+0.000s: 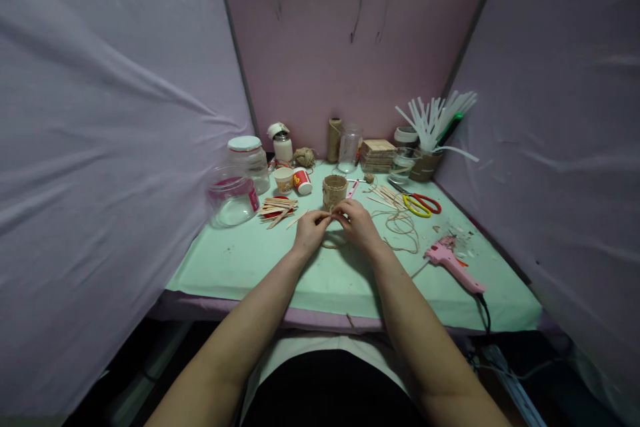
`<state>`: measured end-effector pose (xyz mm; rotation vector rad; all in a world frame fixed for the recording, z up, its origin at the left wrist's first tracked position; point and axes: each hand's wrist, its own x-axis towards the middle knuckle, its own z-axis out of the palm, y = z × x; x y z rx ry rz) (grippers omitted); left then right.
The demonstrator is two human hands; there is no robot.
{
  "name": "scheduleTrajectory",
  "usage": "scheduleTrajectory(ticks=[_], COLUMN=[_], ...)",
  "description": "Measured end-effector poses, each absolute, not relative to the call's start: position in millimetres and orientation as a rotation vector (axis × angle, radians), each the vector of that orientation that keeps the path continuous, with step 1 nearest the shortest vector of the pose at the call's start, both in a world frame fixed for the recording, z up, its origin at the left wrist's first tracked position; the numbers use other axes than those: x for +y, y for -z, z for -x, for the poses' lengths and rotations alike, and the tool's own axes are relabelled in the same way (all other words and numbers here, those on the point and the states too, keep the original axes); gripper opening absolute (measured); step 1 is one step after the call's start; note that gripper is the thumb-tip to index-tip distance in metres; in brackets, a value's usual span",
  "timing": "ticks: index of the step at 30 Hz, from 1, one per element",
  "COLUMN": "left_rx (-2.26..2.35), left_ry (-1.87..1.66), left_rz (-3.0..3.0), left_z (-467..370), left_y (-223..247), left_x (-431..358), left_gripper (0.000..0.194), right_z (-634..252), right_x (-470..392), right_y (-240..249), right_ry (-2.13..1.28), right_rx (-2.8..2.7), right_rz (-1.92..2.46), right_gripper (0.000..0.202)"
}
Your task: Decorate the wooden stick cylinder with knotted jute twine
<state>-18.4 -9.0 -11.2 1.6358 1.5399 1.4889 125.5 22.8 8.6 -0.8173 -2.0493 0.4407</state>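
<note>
A small cup wrapped in brown twine (335, 191) stands upright at the middle of the table, just beyond my hands. My left hand (313, 228) pinches a piece of twine, with its thumb and fingers pressed together. Close beside it, my right hand (356, 220) is closed in a pinch on the twine too, and the fingertips of both hands nearly meet. A loop of twine (334, 245) hangs or lies below the fingers. More loose twine (407, 233) curls over the table to the right of my right hand.
A pink glue gun (454, 267) lies at the right, near scissors (417, 205). Wooden sticks (278, 209), paper cups (283, 180) and a wide clear jar (233, 203) are at the left. Behind stand a twine spool (335, 140), stacked wooden squares (377, 155) and a pot of glue sticks (425, 165).
</note>
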Motion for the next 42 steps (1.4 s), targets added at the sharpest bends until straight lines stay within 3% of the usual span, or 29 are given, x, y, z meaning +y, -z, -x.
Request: scheduleTrajectory(ticks=[17, 24, 42], left_rx=[1.445, 1.455, 1.519], left_ry=[-1.407, -1.423, -1.53], left_rz=[-1.747, -1.668, -1.547], left_z=[15.8, 13.8, 15.1], left_y=[9.0, 1.4, 9.6], left_x=[-12.9, -16.7, -9.6], left_gripper=[0.018, 0.026, 0.018], right_z=[-124.5, -120.3, -114.2], right_x=[27.8, 26.6, 31.6], right_y=[-2.2, -4.3, 7.0], right_ry=[-1.254, -1.276, -1.142], right_rx=[-1.488, -1.4, -1.487], right_rz=[1.0, 0.907, 0.903], right_gripper=[0.024, 0.025, 0.028])
